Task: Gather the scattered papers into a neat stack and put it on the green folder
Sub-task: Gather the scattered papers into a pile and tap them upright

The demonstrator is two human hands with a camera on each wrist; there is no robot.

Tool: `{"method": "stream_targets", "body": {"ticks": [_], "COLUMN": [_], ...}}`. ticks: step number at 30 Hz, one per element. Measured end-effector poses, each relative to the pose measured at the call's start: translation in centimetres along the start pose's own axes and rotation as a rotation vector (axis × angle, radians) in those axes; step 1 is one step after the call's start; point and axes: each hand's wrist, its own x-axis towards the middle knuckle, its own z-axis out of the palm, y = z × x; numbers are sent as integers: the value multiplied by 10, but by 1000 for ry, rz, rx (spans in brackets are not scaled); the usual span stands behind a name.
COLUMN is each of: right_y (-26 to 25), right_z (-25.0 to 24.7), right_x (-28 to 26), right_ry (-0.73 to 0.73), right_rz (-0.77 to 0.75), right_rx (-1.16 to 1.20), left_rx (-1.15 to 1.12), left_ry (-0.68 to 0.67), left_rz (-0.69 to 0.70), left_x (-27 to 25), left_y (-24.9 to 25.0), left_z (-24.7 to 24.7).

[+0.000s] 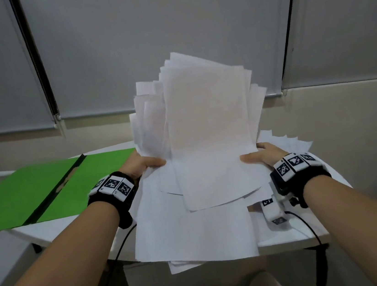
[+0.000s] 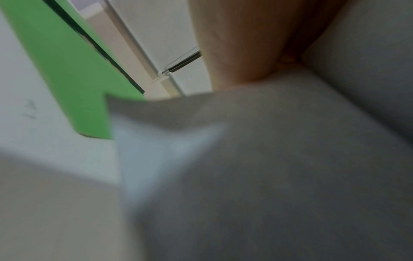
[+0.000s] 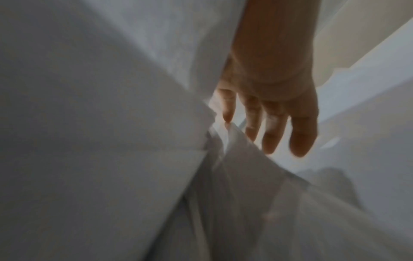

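A ragged bundle of white papers (image 1: 207,126) stands lifted off the table, its far end tilted up and its edges fanned unevenly. My left hand (image 1: 147,165) grips the bundle's left side, thumb on top. My right hand (image 1: 258,156) grips its right side, thumb on top; the right wrist view shows the fingers (image 3: 274,130) stretched out behind the sheets (image 3: 100,123). More loose papers (image 1: 195,235) lie on the table under the bundle, some hanging over the near edge. The green folder (image 1: 45,190) lies open on the table to the left, also seen as the green folder (image 2: 67,70) in the left wrist view.
The white table (image 1: 57,232) has a curved near edge. Further sheets (image 1: 288,144) fan out at the right behind my right hand. Grey roller blinds (image 1: 145,40) cover the wall behind. Cables hang from both wrist cameras below the table edge.
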Motion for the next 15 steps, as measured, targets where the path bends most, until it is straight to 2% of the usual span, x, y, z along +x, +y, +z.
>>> {"method": "stream_targets", "body": {"ticks": [2,5,8,10,12,14,15], "right_y": [4,8,2,-6,-13,-24,-31], "right_z": [-3,-7,-10,-10,-8,-6,-6], "right_x": [5,4,-7,-10,-10,-12,-15], "right_ry": [44,23,-42,-81,-91,-16,37], "right_rz": [24,43,-62,-117,-126,-156,-191], "right_rx": [-4,87,163,98,-39,-139,-111], "left_rx": [-10,-34,-49,-25,-8,-8,-23], "left_ry": [-11,-32,-70,-66,-25,39,64], "left_rz": [1,-21,-66,-79,-36,43,83], "left_x": [1,4,4,7,11,14,15], "left_y": [5,4,-1,-4,-2,3,9], "left_z": [4,6,6,6,10,13,14]}}
